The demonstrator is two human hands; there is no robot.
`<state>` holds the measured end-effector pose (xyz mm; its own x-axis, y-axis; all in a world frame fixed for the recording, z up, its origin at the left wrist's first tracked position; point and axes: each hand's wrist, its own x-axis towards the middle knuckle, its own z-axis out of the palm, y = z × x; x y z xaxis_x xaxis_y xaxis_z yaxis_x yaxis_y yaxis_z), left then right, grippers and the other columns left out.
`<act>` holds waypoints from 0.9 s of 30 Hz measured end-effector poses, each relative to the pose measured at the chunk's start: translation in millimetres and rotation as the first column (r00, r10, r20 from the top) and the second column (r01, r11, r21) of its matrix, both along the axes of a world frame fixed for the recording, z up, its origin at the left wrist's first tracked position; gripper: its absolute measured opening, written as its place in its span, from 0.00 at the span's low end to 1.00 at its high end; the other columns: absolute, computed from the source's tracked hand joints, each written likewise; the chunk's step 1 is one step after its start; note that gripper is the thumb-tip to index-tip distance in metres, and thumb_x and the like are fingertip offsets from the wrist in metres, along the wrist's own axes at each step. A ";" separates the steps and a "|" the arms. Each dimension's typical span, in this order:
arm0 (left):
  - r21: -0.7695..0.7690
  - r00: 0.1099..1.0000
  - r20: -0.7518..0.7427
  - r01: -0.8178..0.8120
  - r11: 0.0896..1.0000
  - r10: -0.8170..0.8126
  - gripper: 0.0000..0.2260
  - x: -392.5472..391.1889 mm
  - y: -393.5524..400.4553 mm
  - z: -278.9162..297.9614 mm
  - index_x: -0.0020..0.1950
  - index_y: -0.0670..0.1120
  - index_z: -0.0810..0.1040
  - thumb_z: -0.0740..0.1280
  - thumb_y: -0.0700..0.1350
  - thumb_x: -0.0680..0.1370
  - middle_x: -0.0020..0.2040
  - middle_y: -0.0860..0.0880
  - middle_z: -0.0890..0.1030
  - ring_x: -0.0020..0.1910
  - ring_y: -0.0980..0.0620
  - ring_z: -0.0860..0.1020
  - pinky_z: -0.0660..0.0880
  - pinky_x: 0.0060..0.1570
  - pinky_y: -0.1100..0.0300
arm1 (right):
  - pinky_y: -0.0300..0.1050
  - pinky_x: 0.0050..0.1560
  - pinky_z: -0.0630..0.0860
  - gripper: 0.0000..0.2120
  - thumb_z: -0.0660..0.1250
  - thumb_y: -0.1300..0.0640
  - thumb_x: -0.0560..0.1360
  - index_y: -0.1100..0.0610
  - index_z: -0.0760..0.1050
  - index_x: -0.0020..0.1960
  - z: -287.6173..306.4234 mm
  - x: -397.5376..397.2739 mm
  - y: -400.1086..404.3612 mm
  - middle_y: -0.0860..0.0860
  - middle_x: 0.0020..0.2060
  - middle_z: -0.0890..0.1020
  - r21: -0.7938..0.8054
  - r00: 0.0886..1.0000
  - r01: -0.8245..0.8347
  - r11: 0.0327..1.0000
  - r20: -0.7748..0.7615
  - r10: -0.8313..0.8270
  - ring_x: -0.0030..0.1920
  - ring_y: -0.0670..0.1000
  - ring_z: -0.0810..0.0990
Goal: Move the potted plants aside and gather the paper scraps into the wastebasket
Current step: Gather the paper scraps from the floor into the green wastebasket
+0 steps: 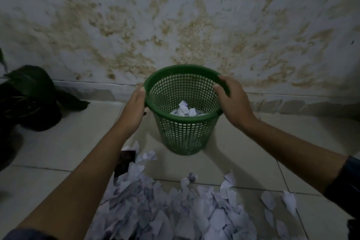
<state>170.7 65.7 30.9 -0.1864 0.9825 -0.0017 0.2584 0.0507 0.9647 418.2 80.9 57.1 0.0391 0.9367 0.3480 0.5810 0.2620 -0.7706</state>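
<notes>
A green mesh wastebasket point(181, 134) stands upright on the tiled floor near the wall, with a few crumpled paper scraps point(184, 110) lying in its bottom. My left hand point(135, 111) lies against the left side of its rim, fingers straight along the outside. My right hand point(231, 101) grips the right side of the rim, thumb inside and fingers over the edge. A large pile of torn white paper scraps point(175, 210) covers the floor in front of the basket. A dark-leaved potted plant point(31, 99) sits at the far left by the wall.
A stained wall point(175, 25) rises right behind the basket. A dark flat object point(124, 163) lies half under my left forearm at the pile's edge. Loose scraps point(288, 200) lie scattered to the right on the pale floor tiles.
</notes>
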 end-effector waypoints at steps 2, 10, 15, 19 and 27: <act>-0.044 0.997 -0.076 0.024 0.999 -0.027 0.29 -10.3 -8.3 -13.9 0.74 0.53 0.61 0.47 0.65 0.78 0.73 0.50 0.66 0.69 0.50 0.67 0.61 0.71 0.48 | 0.50 0.71 0.62 0.21 0.56 0.52 0.79 0.59 0.66 0.70 -14.0 -13.9 -26.8 0.56 0.69 0.68 0.183 0.998 -0.063 0.981 0.029 0.058 0.71 0.53 0.64; -0.210 0.885 -0.464 -0.143 0.967 0.030 0.33 -96.6 -65.0 -91.9 0.76 0.47 0.56 0.51 0.65 0.77 0.76 0.46 0.60 0.73 0.48 0.60 0.55 0.73 0.48 | 0.55 0.75 0.53 0.21 0.56 0.54 0.77 0.60 0.68 0.68 -74.3 -89.0 -77.9 0.59 0.70 0.68 0.131 0.459 -0.802 0.583 0.760 0.460 0.71 0.58 0.64; -0.366 0.865 -0.501 -0.235 0.900 0.023 0.42 -131.5 -102.3 -126.7 0.76 0.47 0.55 0.51 0.69 0.68 0.76 0.46 0.57 0.74 0.48 0.58 0.54 0.73 0.49 | 0.50 0.73 0.40 0.30 0.53 0.42 0.79 0.53 0.50 0.76 -130.0 -137.6 -63.1 0.54 0.77 0.51 -0.475 0.301 -0.618 0.626 0.593 0.747 0.76 0.56 0.47; -0.323 0.803 -0.595 -0.279 0.904 0.036 0.38 -137.6 -124.8 -156.4 0.76 0.47 0.55 0.57 0.67 0.73 0.77 0.46 0.55 0.75 0.50 0.54 0.51 0.73 0.48 | 0.59 0.74 0.46 0.46 0.48 0.25 0.67 0.49 0.45 0.77 -162.9 -172.6 -36.1 0.54 0.77 0.47 -0.628 0.515 -0.424 0.653 0.426 0.744 0.76 0.58 0.45; -0.302 0.882 -0.462 -0.251 0.920 0.089 0.46 -127.0 -116.4 -175.9 0.77 0.51 0.45 0.48 0.74 0.65 0.78 0.51 0.49 0.76 0.53 0.42 0.34 0.71 0.52 | 0.61 0.73 0.41 0.52 0.58 0.22 0.61 0.44 0.43 0.76 -176.6 -229.5 -19.2 0.51 0.77 0.46 -0.704 0.711 -0.376 0.602 0.198 0.675 0.76 0.56 0.42</act>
